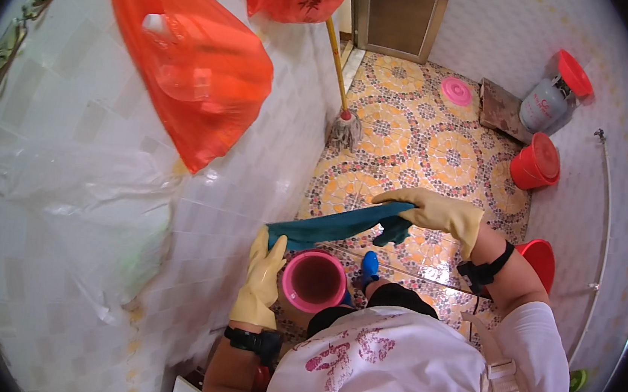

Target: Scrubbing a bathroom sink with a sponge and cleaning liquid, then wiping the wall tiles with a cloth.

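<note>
Between my two hands a dark teal cloth is stretched out, damp-looking and folded lengthwise. My left hand, in a pale yellow rubber glove, grips its left end beside the tiled wall. The other end is in my right hand, gloved the same way and farther out over the floor. A loose corner of cloth hangs below the right fingers. Under the cloth, near my left hand, stands a pink bucket with dark, murky liquid inside.
A string mop leans by the left wall, where red plastic bags hang. Along the right wall stand a lidded red bucket, a gas cylinder and another red container. A pink lid lies on the patterned tile floor.
</note>
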The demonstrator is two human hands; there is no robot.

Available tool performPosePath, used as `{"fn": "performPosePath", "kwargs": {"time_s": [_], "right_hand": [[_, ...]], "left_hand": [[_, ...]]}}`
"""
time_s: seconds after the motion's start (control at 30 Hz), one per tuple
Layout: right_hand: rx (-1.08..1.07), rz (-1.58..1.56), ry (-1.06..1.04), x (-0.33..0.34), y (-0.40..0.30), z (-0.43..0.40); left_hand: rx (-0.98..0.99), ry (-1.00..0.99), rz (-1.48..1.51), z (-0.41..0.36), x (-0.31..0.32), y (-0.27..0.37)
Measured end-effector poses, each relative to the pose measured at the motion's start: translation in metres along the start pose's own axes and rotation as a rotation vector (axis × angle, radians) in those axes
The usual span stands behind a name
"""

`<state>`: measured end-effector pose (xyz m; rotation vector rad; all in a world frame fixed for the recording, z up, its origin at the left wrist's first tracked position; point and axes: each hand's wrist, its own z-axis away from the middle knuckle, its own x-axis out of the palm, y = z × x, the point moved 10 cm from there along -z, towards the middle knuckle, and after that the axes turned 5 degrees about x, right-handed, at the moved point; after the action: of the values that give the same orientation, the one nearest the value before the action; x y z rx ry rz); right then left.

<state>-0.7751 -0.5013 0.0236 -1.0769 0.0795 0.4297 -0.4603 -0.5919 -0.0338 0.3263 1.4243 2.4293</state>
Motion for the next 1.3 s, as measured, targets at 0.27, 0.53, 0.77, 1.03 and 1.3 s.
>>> {"fn": "performPosePath", "kwargs": {"time_s": [0.27,0.53,0.77,1.03,1.3], "right_hand": [[0.027,0.387,0.079,-0.025,0.013,-0.024],[0.076,-0.383,0.156,-0.070,0.037,-0.010],[-0.067,-0.446,0.252,-0.111,-0.022,0.001],[-0.288,-0.478,0.109,-0.133,-0.060,-0.088],[-0.330,-0.367,0.150,-0.165,0.035,-0.269]], "left_hand": [[0.125,-0.112,-0.064,-0.036,0.061,-0.054],[-0.103,-0.307,0.090,-0.052,0.145,-0.055],[0.126,-0.496,-0.067,-0.068,0.219,0.032],[0.231,-0.345,0.042,-0.154,0.203,0.072],[0.551,-0.061,-0.323,-0.216,0.128,0.060]]}}
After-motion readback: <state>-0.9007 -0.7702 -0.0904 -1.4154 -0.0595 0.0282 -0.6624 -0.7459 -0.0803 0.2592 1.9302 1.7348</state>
